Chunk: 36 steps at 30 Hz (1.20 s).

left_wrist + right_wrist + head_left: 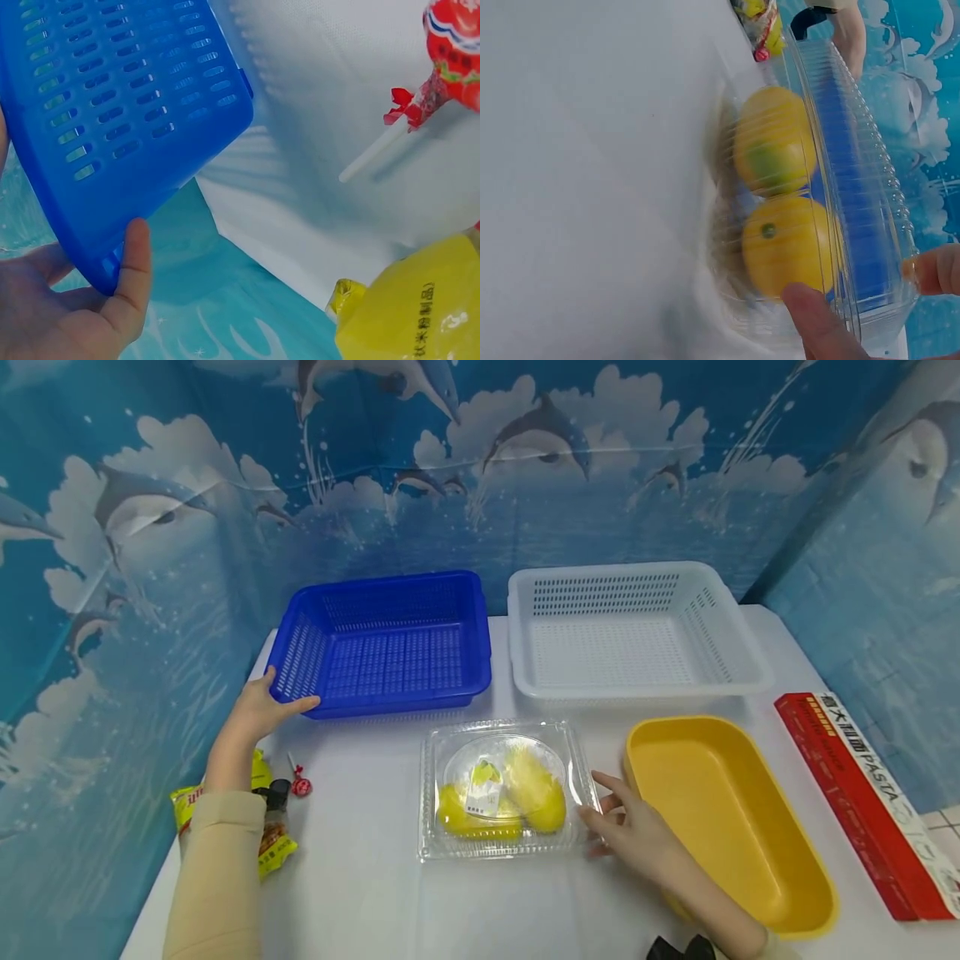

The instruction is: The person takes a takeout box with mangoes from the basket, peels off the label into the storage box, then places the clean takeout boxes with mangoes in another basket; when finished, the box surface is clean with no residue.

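My left hand (pixel 258 706) grips the front left corner of a blue plastic basket (pixel 480 677), its thumb and fingers on either side of the rim. In the left wrist view the basket's slotted wall (pixel 112 97) shows close up. At the table's middle lies a clear lidded plastic container (pixel 435 752) with yellow fruit (pixel 547 806) inside and a white label on the lid. My right hand (pixel 637 831) holds the container's right edge. The right wrist view shows the thumb on the near side and a finger on the far rim; two round yellow fruits (pixel 789 244) are visible through the wall.
A white basket (pixel 622 689) stands at the back right. A yellow tub (pixel 705 793) sits beside my right forearm, and a red pasta box (pixel 847 802) lies at the right edge. Left, a red-wrapped lollipop (pixel 302 786) and yellow snack packets (pixel 277 856) lie partly behind my sleeve.
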Each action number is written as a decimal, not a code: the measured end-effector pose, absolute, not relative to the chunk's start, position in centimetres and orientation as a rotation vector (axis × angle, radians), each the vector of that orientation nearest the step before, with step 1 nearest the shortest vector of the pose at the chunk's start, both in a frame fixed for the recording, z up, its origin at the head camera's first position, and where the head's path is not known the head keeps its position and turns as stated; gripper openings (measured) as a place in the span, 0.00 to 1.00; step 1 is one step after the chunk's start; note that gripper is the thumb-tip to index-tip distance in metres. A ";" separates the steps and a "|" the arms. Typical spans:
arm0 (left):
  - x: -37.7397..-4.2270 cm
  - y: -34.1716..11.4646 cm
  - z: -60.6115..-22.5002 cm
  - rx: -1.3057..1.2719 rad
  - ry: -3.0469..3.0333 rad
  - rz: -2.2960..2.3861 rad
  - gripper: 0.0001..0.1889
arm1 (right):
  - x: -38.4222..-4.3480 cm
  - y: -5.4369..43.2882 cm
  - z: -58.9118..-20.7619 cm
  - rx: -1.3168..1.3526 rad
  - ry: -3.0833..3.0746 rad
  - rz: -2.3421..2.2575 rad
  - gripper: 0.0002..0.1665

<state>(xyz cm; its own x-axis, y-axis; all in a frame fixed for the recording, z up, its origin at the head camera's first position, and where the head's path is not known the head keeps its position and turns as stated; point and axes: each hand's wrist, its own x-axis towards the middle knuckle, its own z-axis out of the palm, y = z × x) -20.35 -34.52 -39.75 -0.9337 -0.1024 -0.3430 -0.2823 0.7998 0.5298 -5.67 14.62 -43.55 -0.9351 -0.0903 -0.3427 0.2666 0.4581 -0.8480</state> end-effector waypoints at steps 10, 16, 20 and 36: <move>-18.8 -32.6 -39.4 -0.266 3.018 0.930 0.54 | -6.3 14.8 -43.1 0.141 2.404 -1.363 0.42; -15.4 -28.3 -38.6 0.055 3.218 1.002 0.35 | -6.2 14.8 -42.9 0.142 2.421 -1.324 0.42; -13.0 -24.2 -39.8 0.204 3.022 1.092 0.33 | -6.2 14.7 -42.8 0.159 2.416 -1.314 0.42; -9.1 -17.2 -46.1 0.045 2.547 1.515 0.41 | -6.5 14.6 -42.6 0.112 2.470 -1.217 0.43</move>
